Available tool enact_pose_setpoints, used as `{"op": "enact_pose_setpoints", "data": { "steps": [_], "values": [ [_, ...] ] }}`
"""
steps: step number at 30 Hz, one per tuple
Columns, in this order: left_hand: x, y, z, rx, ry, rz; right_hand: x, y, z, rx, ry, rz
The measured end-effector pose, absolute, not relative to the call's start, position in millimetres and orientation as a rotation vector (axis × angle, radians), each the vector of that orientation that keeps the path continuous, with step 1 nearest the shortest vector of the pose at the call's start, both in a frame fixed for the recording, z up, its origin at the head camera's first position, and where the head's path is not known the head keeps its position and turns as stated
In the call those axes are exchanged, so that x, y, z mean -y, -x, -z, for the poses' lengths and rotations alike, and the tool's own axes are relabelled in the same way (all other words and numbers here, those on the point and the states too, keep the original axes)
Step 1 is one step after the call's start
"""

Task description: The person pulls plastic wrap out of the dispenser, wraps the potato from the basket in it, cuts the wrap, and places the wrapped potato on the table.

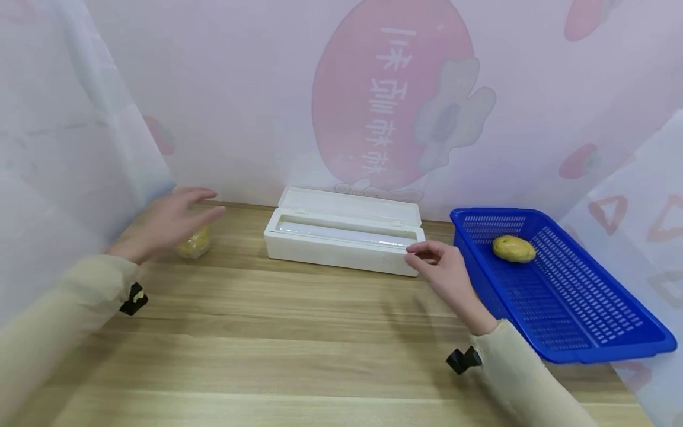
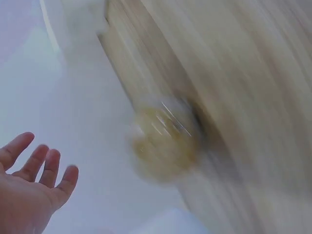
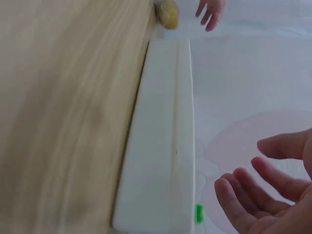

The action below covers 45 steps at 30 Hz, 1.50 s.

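Note:
A white cling film box (image 1: pixel 341 254) stands at the back of the table with its lid (image 1: pixel 349 206) raised, and a film roll (image 1: pixel 341 233) lies inside. My right hand (image 1: pixel 441 267) hovers at the box's right end, fingers loosely bent; in the right wrist view the hand (image 3: pixel 273 183) holds nothing. At the far left, my left hand (image 1: pixel 168 222) is above a yellow, potato-like thing wrapped in clear film (image 1: pixel 194 242), partly covering it from the head camera. Blurred in the left wrist view, that wrapped thing (image 2: pixel 165 141) sits apart from the spread left fingers (image 2: pixel 66 183).
A blue plastic basket (image 1: pixel 573 261) stands on the right with an unwrapped potato (image 1: pixel 513 248) in it. Printed cloth walls (image 1: pixel 240 118) enclose the wooden table (image 1: pixel 277 332) at the back and sides. A small green tab (image 3: pixel 199 213) shows at the box's near end.

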<state>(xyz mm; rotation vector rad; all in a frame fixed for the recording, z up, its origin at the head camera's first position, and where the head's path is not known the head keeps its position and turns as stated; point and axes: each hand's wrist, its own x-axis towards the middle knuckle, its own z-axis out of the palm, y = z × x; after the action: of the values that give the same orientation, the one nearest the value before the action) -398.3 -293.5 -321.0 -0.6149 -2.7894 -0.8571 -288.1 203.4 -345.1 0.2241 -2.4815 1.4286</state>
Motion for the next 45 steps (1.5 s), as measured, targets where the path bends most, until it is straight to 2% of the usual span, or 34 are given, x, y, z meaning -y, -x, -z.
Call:
{"op": "enact_pose_setpoints", "data": {
  "steps": [9, 15, 26, 45],
  "values": [
    [220, 386, 325, 2.758, 0.845, 0.928, -216, 325, 340, 2.485, -0.427, -1.024],
    [197, 402, 342, 2.674, 0.903, 0.945, -229, 343, 346, 2.641, -0.397, -1.025],
    [181, 424, 358, 2.793, 0.846, 0.982, -234, 352, 362, 2.743, -0.373, -1.088],
    [176, 416, 367, 2.701, 0.818, 1.075, -234, 360, 366, 2.708, -0.432, -0.982]
  ]
}}
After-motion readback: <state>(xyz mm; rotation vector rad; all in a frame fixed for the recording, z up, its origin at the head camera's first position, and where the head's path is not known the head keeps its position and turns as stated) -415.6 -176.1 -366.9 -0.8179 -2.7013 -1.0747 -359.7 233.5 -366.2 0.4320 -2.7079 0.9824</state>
